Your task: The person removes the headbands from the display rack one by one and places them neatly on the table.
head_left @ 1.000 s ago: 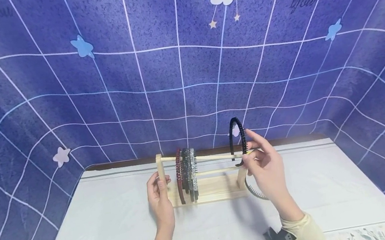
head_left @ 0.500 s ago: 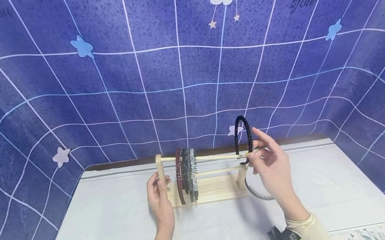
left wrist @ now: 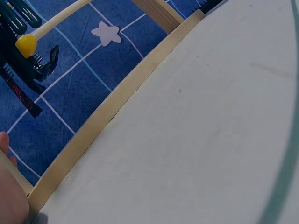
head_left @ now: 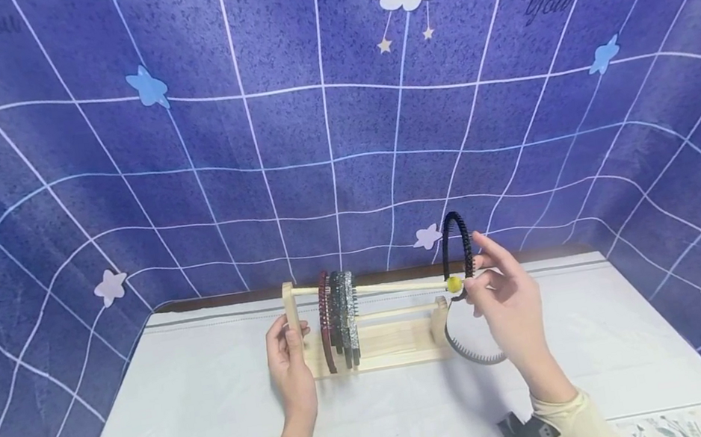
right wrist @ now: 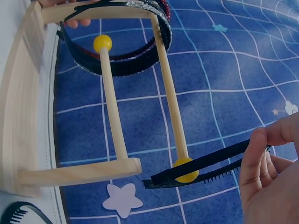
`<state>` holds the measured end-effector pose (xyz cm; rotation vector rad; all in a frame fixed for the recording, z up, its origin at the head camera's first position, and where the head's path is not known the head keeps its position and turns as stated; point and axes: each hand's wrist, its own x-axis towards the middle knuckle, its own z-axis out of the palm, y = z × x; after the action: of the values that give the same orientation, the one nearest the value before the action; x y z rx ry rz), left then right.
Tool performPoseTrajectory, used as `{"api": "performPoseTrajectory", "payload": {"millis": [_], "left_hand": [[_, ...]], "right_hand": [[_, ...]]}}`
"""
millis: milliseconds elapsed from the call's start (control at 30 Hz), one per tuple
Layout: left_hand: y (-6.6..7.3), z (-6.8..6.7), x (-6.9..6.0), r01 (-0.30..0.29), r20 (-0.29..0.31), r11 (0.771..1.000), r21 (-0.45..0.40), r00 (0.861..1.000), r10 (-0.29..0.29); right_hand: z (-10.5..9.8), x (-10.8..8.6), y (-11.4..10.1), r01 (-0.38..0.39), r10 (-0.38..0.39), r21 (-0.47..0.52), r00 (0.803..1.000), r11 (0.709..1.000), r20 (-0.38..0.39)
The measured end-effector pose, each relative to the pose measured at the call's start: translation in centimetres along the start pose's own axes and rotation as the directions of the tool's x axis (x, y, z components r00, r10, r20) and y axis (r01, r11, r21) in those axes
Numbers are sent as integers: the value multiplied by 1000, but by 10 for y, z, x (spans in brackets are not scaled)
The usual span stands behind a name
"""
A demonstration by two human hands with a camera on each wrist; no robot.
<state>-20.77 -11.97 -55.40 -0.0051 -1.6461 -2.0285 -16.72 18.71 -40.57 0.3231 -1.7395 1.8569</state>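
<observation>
My left hand (head_left: 291,367) holds the left upright (head_left: 293,318) of a wooden headband rack (head_left: 402,339). With thumb and fingers, my right hand (head_left: 514,311) pinches a black toothed headband (head_left: 465,243) at the right end of the upper rod (head_left: 401,286). In the right wrist view, the arms of this headband pass by the rod's yellow ball (right wrist: 186,173), one in front of it. Several headbands (head_left: 341,325), dark red, black and glittery silver, hang together on the rack's left side. Only part of my left hand (left wrist: 11,191) shows in the left wrist view.
Another dark toothed headband (head_left: 469,354) lies on the white tablecloth (head_left: 202,407) beside the rack's right end, partly behind my right hand. A lower rod (right wrist: 113,107) also ends in a yellow ball (right wrist: 103,44). A blue patterned curtain (head_left: 285,145) hangs behind the table.
My right hand has moved right with the black headband, along the upper rod to its end. The yellow ball there now shows fully. My left hand stays on the upright.
</observation>
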Motion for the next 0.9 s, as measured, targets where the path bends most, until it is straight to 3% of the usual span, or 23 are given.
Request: {"api": "performPoseTrajectory", "payload": {"millis": [333,633,900], "left_hand": [[-3,-2,1,-6,-1,1000,3,1000,6],[-2,-1,0,0,2,1000,18,1000,-1],[-3,-2,1,3,1,1000,26,1000,-3]], "right_hand": [[-9,2,0,-104,103,-61,994,993,-21],[-21,-1,6,-214,212,-89,977,973,-40],[-36,-1,9,-283,282,-26,959,959,-33]]}}
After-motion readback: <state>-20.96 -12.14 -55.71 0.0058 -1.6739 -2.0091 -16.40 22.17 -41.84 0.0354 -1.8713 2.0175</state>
